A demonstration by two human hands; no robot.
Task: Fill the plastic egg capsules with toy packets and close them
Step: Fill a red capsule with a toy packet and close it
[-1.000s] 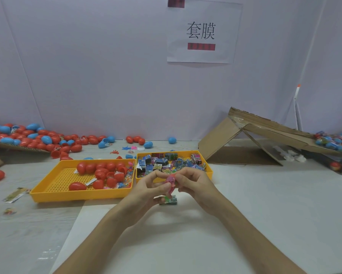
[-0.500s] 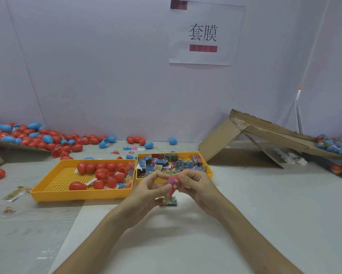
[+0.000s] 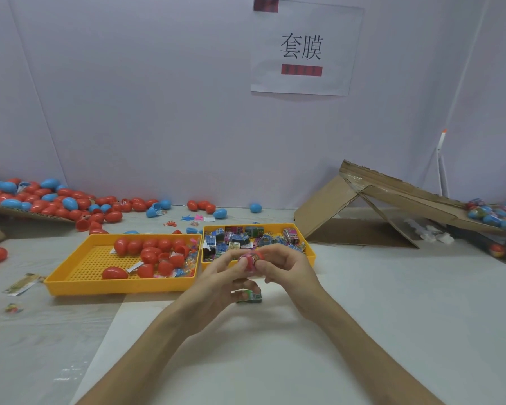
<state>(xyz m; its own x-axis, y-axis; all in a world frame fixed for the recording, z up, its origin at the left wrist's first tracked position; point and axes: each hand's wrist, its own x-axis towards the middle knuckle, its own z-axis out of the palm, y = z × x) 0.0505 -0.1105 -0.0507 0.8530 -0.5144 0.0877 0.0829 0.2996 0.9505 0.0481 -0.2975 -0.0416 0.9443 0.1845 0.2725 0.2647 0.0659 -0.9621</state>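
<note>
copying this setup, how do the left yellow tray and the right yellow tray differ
The left tray is wider than the right tray. The left tray holds red egg capsules; the right tray holds toy packets. The left tray's perforated floor shows bare in part; the right tray's floor is hidden under packets. Both are yellow, shallow and side by side.

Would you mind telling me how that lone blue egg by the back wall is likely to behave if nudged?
The blue egg would probably roll in a wobbly curve, being rounded and lying free on the flat table. Its glossy plastic shell suggests it is light and rather slippery.
</note>
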